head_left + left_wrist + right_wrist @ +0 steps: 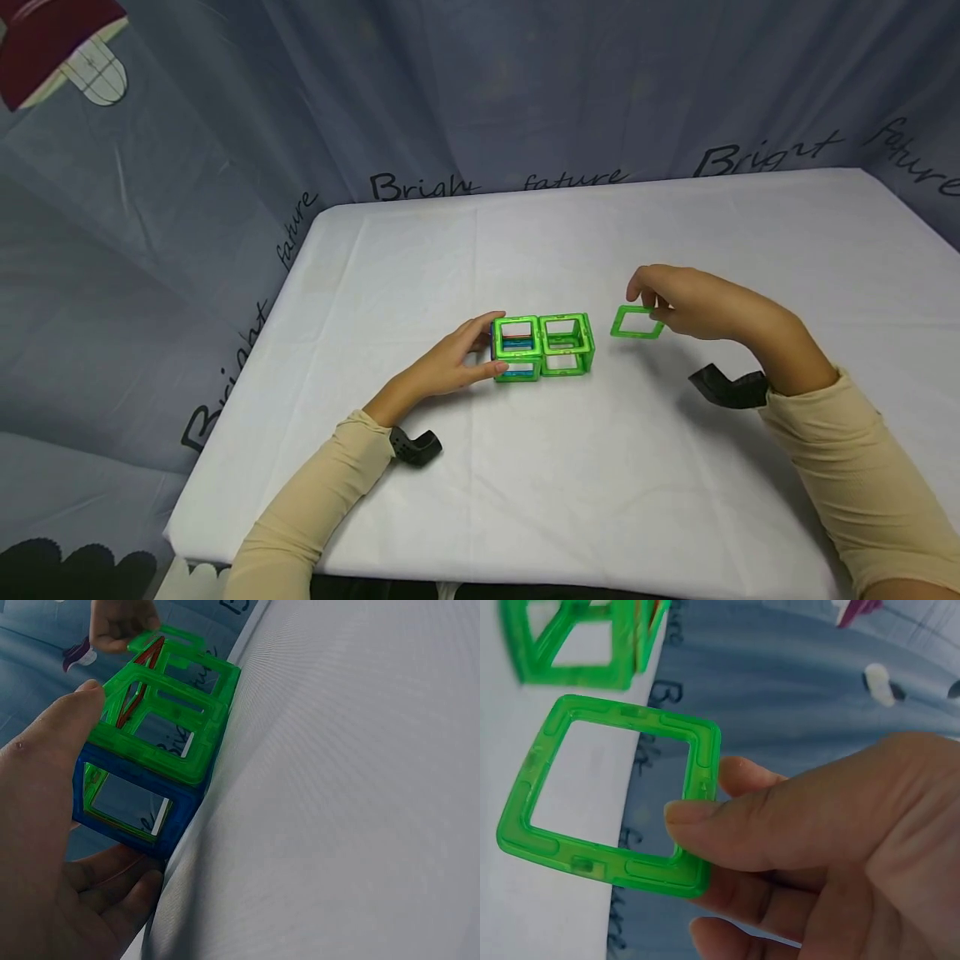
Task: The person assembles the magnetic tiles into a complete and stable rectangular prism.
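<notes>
On the white table sits a block of two joined cubes built from magnetic tiles [539, 337], mostly green frames. A blue tile [185, 810] faces my left hand at the left end, and a red edge [154, 656] shows inside the block. My left hand [455, 360] grips that left end, thumb on the near side and fingers on the far side. To the right of the block, apart from it, my right hand [701, 304] pinches a single green square magnetic tile [585, 865] by one edge between thumb and fingers. The tile is held above the table.
A white cloth covers the table [570, 483]. Behind and to the left hangs a grey-blue curtain [480, 92] with printed lettering. A black wrist mount [731, 388] sits at the right wrist and another black mount [417, 448] at the left.
</notes>
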Demonstrator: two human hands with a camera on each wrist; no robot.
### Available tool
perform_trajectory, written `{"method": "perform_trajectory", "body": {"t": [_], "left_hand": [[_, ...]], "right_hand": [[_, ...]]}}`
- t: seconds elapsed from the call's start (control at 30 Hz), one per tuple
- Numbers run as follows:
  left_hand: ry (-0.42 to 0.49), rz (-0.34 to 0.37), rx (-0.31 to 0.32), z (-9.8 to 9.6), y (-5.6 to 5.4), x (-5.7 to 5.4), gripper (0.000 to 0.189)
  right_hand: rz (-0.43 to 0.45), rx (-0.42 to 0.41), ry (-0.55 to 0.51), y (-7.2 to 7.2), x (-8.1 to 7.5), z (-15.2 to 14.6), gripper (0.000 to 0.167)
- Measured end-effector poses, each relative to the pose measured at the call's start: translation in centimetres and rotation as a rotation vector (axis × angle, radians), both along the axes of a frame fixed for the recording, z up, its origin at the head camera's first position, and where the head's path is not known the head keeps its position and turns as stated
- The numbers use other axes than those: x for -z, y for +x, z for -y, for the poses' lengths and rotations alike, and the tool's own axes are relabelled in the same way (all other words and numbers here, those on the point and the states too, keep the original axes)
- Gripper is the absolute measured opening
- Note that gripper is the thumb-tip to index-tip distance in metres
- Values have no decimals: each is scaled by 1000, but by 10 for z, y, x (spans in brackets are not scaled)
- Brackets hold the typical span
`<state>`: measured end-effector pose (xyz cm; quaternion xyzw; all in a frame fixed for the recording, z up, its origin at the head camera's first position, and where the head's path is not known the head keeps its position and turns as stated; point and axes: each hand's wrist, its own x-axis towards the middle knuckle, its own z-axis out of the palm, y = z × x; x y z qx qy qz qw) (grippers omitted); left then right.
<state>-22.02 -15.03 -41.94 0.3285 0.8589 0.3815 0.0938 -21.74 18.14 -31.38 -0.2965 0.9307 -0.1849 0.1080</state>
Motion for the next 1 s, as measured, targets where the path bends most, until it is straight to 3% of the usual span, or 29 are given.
{"method": "perform_trajectory", "body": {"t": [0.27, 0.43, 0.73, 1.0], "left_hand": [[4, -6, 5, 0, -1, 1, 72], [5, -2, 4, 0, -1, 1, 72], [-2, 5, 1, 1, 0, 1, 72], [1, -3, 1, 0, 0, 0, 71]], "right_hand": [[-41, -122, -44, 21, -3, 18, 28], [-56, -152, -38, 30, 0, 30, 26], [-47, -193, -11, 36, 18, 58, 25], [-137, -200, 5, 40, 28, 70, 28]]}}
